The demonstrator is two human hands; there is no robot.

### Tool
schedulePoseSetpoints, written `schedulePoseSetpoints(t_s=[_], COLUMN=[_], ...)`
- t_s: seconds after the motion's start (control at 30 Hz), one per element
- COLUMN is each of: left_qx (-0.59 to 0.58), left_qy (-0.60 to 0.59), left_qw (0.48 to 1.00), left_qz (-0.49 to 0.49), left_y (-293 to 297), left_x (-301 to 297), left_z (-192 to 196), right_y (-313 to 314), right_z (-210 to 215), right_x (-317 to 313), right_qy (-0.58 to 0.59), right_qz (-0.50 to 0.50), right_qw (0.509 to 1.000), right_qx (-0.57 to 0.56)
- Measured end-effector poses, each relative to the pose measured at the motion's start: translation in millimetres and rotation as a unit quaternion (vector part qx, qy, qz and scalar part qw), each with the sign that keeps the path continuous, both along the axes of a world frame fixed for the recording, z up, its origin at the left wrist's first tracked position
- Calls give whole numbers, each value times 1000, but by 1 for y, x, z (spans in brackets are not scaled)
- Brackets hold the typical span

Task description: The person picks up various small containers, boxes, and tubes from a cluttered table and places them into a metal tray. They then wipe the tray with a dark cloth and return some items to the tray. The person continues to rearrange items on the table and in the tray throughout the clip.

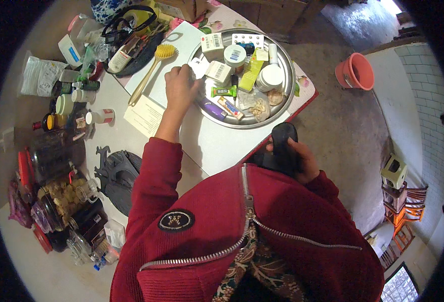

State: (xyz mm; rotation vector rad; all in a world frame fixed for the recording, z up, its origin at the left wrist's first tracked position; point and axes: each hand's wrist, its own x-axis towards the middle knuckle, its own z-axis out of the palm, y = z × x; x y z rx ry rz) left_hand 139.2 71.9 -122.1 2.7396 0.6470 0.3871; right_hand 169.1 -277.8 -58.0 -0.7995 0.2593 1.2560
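My left hand [181, 86] is at the left rim of a round metal tray [205, 115], its fingers curled and pressed together. A small white piece [199, 67] lies beside the fingertips; what they pinch, if anything, is hidden. On the tray are white boxes [220, 71], white jars [270, 77], a blister pack of pills [247, 39], a yellow-green box [251, 73], a green tube [224, 91], a purple packet [214, 109] and crumpled plastic bags [257, 106]. Low near my jacket, my right hand [306, 160] grips a black rounded object [284, 142].
Left of the tray lie a yellow-bristled brush [154, 68] and a paper sheet [144, 117]. Bottles, jars and a black round stand [120, 178] crowd the left side. A pink bucket [354, 72] stands on the floor at right, with stools [404, 206] further down.
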Motion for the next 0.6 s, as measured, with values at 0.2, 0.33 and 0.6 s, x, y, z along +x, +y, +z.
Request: schedulePoseSetpoints(t_s=[0.2,0.33,0.6], left_qx=[-55,-44,-150], left_qy=[-43,-65,-51], left_qw=[998,996,970], left_qz=[4,-36,-186], left_y=[-7,-38,-139], left_x=[-5,-30,-14], left_z=[7,22,28], right_y=[0,0,-5], right_z=[-2,-3,-12], right_x=[-1,0,7], right_qy=[0,-6,43], right_qz=[-11,-31,-91], right_qw=[1000,999,995], right_qx=[-1,26,9])
